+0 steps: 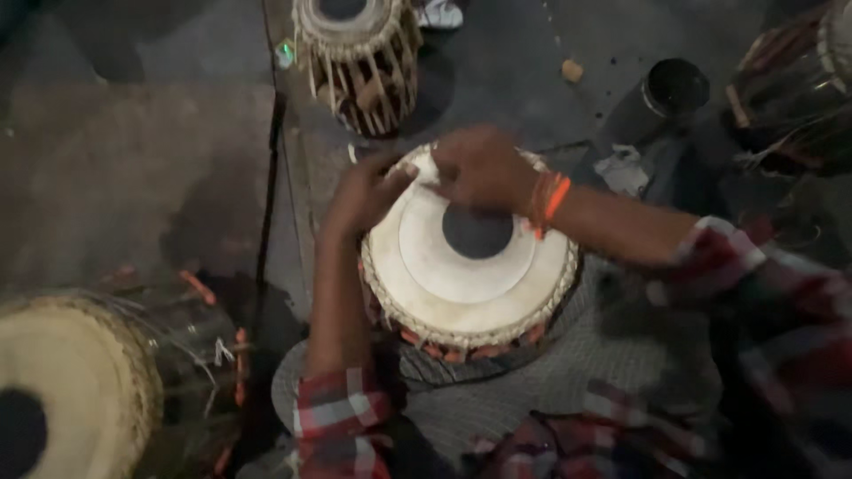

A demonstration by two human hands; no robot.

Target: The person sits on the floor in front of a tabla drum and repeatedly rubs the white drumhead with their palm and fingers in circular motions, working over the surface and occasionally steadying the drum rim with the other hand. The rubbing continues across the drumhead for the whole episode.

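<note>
Both hands meet at the far rim of a tabla drum: the right hand has its grip curled down onto the edge of the pale skin, though what it pinches is blurred, while the left hand cups the braided rim beside it, seemingly to steady the drum. It rests on a grey woven mat close against the person's lap, head up. Another drum lies lower left, a laced one stands beyond, and a dark cylinder lies on the floor.
</note>
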